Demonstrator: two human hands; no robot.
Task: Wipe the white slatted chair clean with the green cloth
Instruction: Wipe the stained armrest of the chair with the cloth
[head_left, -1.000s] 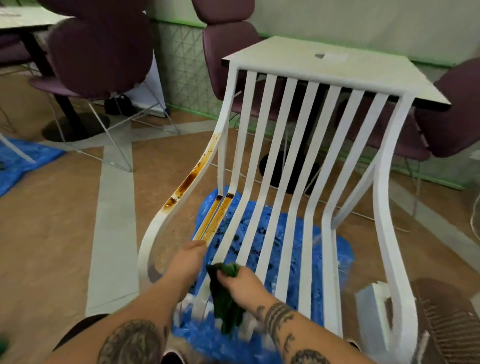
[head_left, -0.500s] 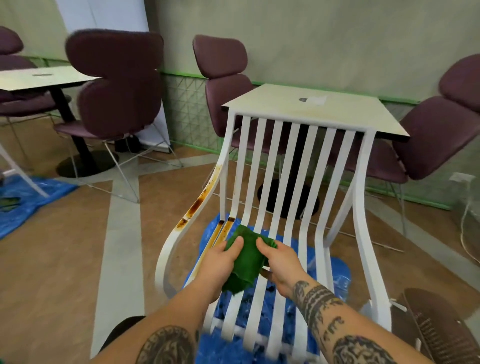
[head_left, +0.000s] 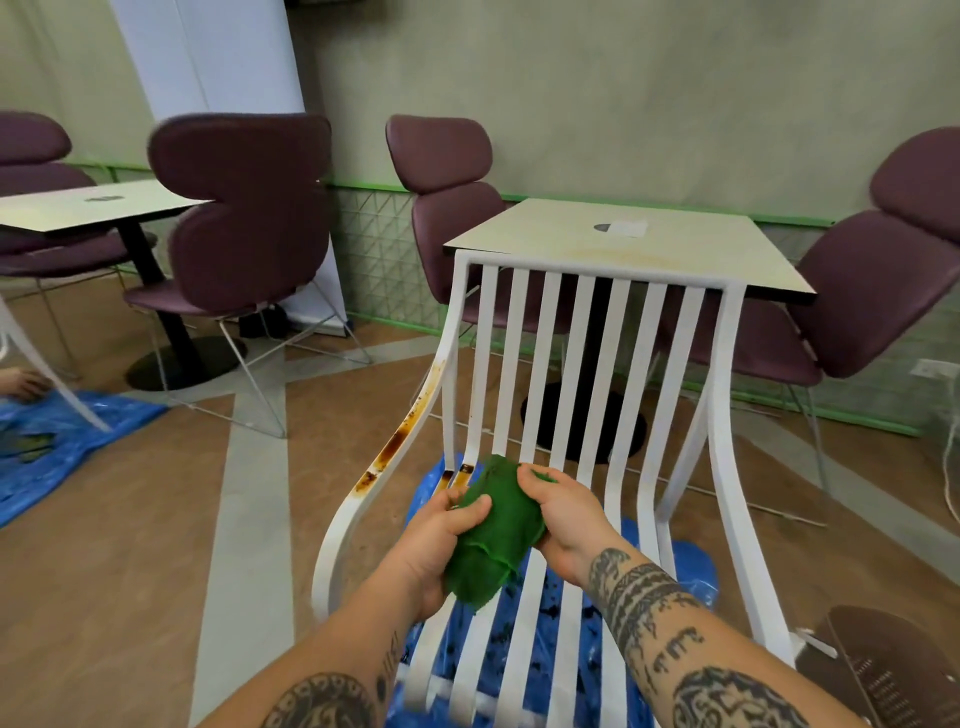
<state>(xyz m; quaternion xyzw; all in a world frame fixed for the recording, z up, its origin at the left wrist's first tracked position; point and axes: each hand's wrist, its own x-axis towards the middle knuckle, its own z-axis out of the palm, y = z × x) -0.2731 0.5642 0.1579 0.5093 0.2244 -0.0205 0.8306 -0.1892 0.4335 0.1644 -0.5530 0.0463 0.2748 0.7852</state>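
Note:
The white slatted chair (head_left: 722, 415) stands in front of me with its back against a table. Brown rusty stains run down its left side rail and the tops of the two leftmost seat slats. I hold the green cloth (head_left: 496, 535) bunched up above the seat slats. My left hand (head_left: 436, 540) grips its left side with the thumb on top. My right hand (head_left: 563, 519) grips its right side, fingers curled over the upper edge.
A blue plastic sheet (head_left: 691, 571) lies under the chair. A cream square table (head_left: 623, 244) with purple chairs (head_left: 857, 291) stands behind it. Another table (head_left: 88, 208) and purple chair (head_left: 244, 218) are at left. A second blue sheet (head_left: 62, 441) lies far left, with another person's hand (head_left: 23, 384) on it.
Both hands lifted the green cloth from low at the seat's front up over the slats and now hold it between them. My view has tilted up.

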